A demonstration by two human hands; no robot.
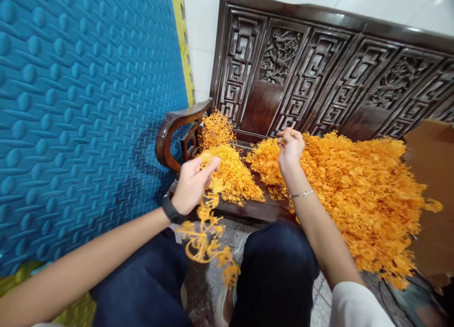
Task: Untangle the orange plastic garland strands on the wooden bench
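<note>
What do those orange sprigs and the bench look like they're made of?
Orange sprigs: probably moulded plastic, matte, with uniform colour and thin repeated branching. The strand in the left hand droops limply. Bench: dark carved wood, glossy varnish, with highlights along the top rail.

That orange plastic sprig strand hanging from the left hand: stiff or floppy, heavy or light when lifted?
Probably floppy: the orange sprig strand droops in curls below the left hand. Likely light, since a thumb-and-finger pinch carries it. It may snag, as its branching tips resemble the tangled large orange pile on the wooden bench.
</note>
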